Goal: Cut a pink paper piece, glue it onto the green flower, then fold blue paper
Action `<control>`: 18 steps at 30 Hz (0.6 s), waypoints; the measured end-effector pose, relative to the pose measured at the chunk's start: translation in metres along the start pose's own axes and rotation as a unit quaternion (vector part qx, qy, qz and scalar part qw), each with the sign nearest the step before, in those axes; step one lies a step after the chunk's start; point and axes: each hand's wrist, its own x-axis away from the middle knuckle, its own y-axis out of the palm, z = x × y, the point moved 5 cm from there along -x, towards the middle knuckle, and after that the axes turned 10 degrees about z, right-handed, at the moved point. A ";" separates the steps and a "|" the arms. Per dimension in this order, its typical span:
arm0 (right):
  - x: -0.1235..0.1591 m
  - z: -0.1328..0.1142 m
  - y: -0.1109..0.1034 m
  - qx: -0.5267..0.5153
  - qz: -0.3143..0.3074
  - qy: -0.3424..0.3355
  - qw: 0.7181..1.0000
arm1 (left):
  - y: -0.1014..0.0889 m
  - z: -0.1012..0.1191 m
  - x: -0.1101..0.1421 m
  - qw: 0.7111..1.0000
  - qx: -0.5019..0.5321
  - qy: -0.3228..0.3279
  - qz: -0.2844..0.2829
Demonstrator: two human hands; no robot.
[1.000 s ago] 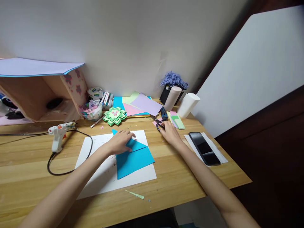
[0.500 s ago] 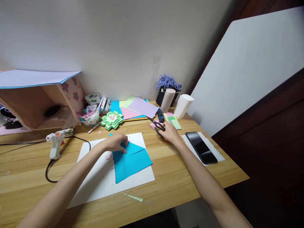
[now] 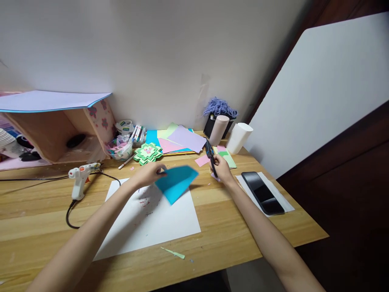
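Observation:
My left hand (image 3: 152,173) pinches a folded piece of blue paper (image 3: 176,183) by its left edge and holds it up over a white sheet (image 3: 170,225). My right hand (image 3: 223,169) is closed around the black handles of a pair of scissors (image 3: 214,164), its blades pointing away toward the wall. Pink paper scraps (image 3: 202,161) lie close to the scissors. A layered green paper flower (image 3: 148,153) rests beyond my left hand.
A white glue gun (image 3: 80,180) with a black cord stands at left, before an open box (image 3: 48,134). Coloured papers (image 3: 188,138), two paper rolls (image 3: 239,138) and a yarn-topped holder line the wall. A phone (image 3: 263,192) lies at right, a green scrap (image 3: 173,253) in front.
My left hand has lifted the blue paper off the white sheet. My right hand has picked up the scissors and turned their blades toward the wall. The view has shifted slightly.

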 end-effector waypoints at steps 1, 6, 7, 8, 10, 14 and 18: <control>0.000 -0.001 0.001 -0.016 0.000 0.003 1.000 | -0.012 0.001 -0.001 0.997 -0.008 -0.021 0.079; 0.015 -0.010 0.019 -0.086 -0.009 0.026 0.996 | -0.030 -0.001 0.010 0.914 0.141 -0.178 0.335; 0.021 -0.014 0.025 -0.096 -0.020 0.032 0.995 | -0.023 -0.002 0.011 0.895 0.199 -0.201 0.344; 0.028 -0.017 0.032 -0.107 -0.036 0.039 0.993 | -0.014 -0.003 0.012 0.875 0.253 -0.220 0.349; 0.045 -0.025 0.049 -0.160 -0.100 0.077 0.979 | 0.007 -0.003 0.013 0.838 0.337 -0.241 0.355; 0.066 -0.036 0.065 -0.189 -0.126 0.103 0.968 | 0.047 0.005 0.013 0.807 0.410 -0.277 0.322; 0.063 -0.033 0.059 -0.159 -0.078 0.107 0.978 | 0.074 0.024 0.013 0.806 0.481 -0.283 0.199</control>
